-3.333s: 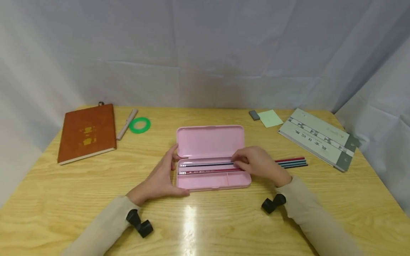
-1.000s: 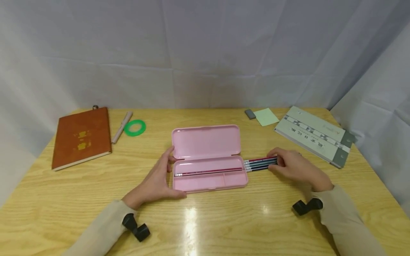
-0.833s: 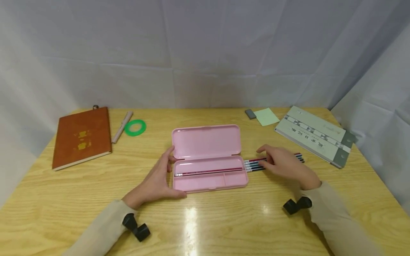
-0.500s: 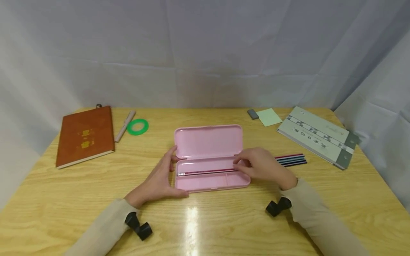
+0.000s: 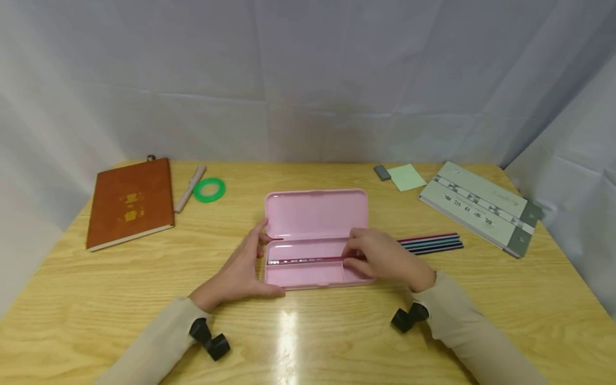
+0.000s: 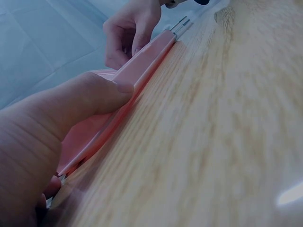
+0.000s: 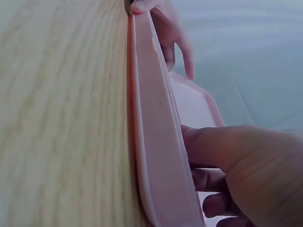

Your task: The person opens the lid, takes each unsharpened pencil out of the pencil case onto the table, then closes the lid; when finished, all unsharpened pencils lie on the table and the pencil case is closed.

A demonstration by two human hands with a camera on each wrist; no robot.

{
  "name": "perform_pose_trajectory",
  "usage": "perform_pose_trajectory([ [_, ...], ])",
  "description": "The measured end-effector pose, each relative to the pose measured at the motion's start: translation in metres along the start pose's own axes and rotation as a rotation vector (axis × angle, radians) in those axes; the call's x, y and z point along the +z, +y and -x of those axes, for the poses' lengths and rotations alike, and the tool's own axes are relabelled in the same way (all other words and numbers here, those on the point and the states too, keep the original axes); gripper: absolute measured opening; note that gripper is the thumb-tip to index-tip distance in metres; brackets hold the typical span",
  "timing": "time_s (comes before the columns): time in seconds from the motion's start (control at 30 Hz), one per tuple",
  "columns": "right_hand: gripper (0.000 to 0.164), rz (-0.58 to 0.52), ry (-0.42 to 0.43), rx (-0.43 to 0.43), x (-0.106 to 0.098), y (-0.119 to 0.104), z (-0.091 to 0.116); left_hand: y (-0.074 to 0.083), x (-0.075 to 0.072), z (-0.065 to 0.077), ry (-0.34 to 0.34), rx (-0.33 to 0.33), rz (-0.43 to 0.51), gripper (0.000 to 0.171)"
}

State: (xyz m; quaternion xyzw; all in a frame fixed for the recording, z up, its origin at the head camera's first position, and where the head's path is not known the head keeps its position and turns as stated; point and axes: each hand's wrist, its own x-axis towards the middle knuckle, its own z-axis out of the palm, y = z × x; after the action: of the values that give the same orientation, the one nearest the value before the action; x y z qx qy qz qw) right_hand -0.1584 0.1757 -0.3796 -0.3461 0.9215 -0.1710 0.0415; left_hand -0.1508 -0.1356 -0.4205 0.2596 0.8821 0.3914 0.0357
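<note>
A pink pencil case (image 5: 300, 275) lies with its lid raised in the middle of the table. My left hand (image 5: 238, 272) grips its left end, thumb at the front edge and fingers round the back; the left wrist view shows the thumb (image 6: 102, 94) on the case's wall. Inside the long compartment is a red pencil (image 5: 303, 261), its ferrule end to the left. Over the case's right end, my right hand (image 5: 382, 259) pinches the pencil's other end, which the fingers hide. Several red and dark pencils (image 5: 435, 243) lie side by side just right of the case.
Back left are a brown notebook (image 5: 132, 206), a pale pen-like stick (image 5: 190, 188) and a green tape ring (image 5: 209, 190). A grey eraser (image 5: 382, 172), a pale green sticky note (image 5: 407, 177) and a grey-green book (image 5: 478, 208) lie back right. A white curtain (image 5: 313, 80) hangs behind the table.
A dark pencil has left the case and joined the loose ones on the right. My right hand let go of that bunch, came back left and took the red pencil's end. The left hand stayed.
</note>
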Motion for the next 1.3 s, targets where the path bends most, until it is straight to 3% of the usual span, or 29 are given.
perform_pose_trajectory([
  [0.3, 0.006, 0.016, 0.04, -0.026, 0.002, -0.002, 0.001, 0.0, 0.0, -0.001, 0.008, 0.013, -0.001, 0.137],
  [0.7, 0.007, -0.014, 0.012, -0.044, 0.005, 0.006, 0.006, 0.0, 0.003, -0.004, 0.013, 0.032, -0.004, 0.136],
  [0.9, 0.01, -0.108, 0.017, -0.044, 0.004, 0.011, 0.008, 0.001, 0.003, -0.004, 0.013, 0.026, 0.006, 0.137],
  [1.1, 0.013, -0.24, 0.105, -0.032, 0.001, 0.018, 0.015, 0.001, 0.003, -0.003, 0.008, 0.012, 0.006, 0.136],
  [1.3, 0.016, -0.235, 0.249, -0.046, -0.002, 0.038, 0.046, 0.001, 0.0, 0.0, 0.006, 0.002, 0.001, 0.136],
])
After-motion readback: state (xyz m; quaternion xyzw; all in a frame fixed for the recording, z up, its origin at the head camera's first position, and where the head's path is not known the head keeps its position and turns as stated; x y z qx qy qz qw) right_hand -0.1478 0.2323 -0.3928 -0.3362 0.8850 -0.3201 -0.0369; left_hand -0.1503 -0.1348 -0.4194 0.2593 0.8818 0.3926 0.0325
